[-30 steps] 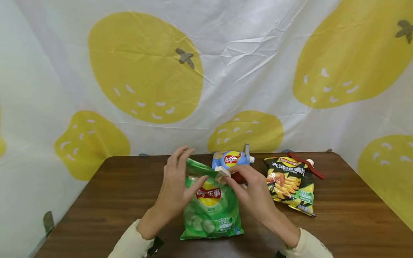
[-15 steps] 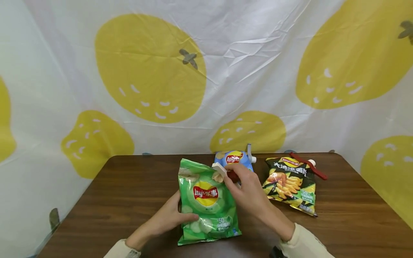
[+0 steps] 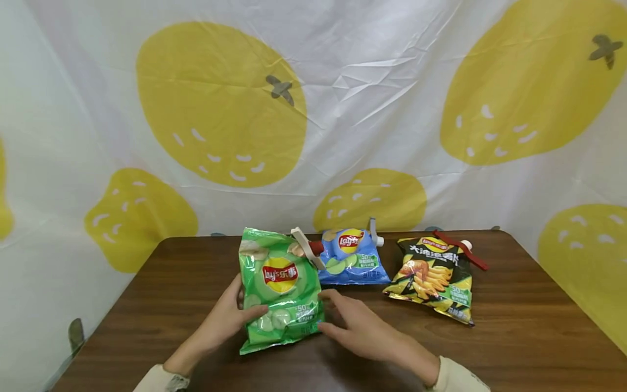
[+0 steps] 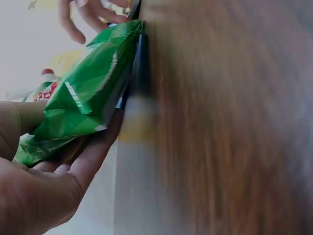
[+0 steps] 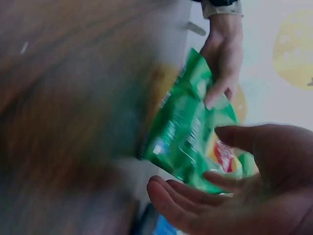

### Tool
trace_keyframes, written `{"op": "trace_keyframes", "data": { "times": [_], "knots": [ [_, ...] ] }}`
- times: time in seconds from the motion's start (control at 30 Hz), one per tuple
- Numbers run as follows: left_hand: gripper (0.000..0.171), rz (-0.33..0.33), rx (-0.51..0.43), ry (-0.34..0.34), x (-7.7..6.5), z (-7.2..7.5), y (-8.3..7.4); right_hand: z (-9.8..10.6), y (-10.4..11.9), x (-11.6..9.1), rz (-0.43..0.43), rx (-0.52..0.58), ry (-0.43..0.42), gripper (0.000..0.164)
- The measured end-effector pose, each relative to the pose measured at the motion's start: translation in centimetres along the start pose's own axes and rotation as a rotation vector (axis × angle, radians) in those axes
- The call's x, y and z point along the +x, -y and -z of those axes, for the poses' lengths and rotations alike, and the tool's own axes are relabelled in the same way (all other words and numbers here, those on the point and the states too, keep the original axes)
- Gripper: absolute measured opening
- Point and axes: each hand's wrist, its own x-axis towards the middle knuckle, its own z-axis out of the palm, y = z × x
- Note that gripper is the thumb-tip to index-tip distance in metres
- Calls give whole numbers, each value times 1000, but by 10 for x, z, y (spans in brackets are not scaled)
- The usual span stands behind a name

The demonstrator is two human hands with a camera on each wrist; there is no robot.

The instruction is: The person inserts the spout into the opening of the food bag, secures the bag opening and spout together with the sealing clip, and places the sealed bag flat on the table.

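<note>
A green Lay's chip bag [image 3: 281, 291] is held tilted back above the table by my left hand [image 3: 222, 316]. Its thumb lies over the front and its fingers go behind, as the bag [image 4: 85, 95] in the left wrist view shows. Across the bag's upper right corner sits a white bag clip [image 3: 307, 249] with a red cap [image 3: 317, 247]. My right hand [image 3: 362, 329] is beside the lower right edge, thumb and fingers parted. In the right wrist view this hand [image 5: 239, 196] holds nothing; whether its fingertips touch the bag, I cannot tell.
Behind, on the brown table [image 3: 186, 267], lies a blue chip bag [image 3: 355, 261] with a grey clip [image 3: 374, 231]. At the right is a black chip bag [image 3: 431, 277] with a red clip [image 3: 462, 251]. A lemon-print cloth [image 3: 318, 109] hangs behind the table.
My left hand went from the bag's top to its left side and grips it there. My right hand let go of the clip and moved down. The green bag shifted left.
</note>
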Motion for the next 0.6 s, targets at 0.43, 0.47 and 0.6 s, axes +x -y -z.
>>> {"op": "trace_keyframes", "data": {
  "times": [0.43,0.47,0.6],
  "knots": [
    [62,112,-6,-59,26,39,15,-19,8,40,98,29,53,52],
    [60,112,-3,-58,30,40,16,-20,9,43,84,-8,73,52],
    [54,129,31,-109,45,45,21,-26,10,51,37,-144,172,54]
  ]
}}
